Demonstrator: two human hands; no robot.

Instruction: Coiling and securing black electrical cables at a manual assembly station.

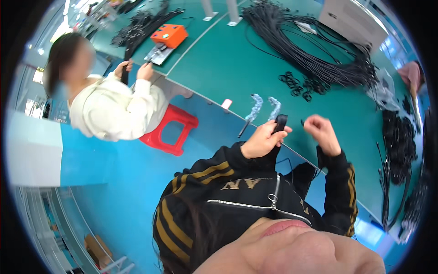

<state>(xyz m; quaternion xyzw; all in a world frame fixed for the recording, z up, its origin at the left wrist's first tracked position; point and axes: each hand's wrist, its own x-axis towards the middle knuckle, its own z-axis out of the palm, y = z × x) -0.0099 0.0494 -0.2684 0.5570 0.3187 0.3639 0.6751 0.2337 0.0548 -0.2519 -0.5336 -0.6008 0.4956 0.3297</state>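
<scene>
My left hand (pixel 265 139) is closed around a thick black band of cables (pixel 281 122), its end rising above my fingers at the table's near edge. The rest of the band hangs down in front of my dark jacket. To the right, my right hand (pixel 323 132) is raised over the table edge with its fingers curled in. A small dark bit shows at its fingertips, too small and blurred to name. Just beyond my left hand, two hooks wrapped in light-blue material (pixel 256 106) stand at the table edge.
Small black cable coils (pixel 301 86) lie on the green table (pixel 228 68). Behind them spreads a large black cable bundle (pixel 310 55) near a pale box (pixel 351 23). More black cables (pixel 398 141) lie right. A co-worker (pixel 114 105) sits left near a red stool (pixel 173 132) and orange device (pixel 169 35).
</scene>
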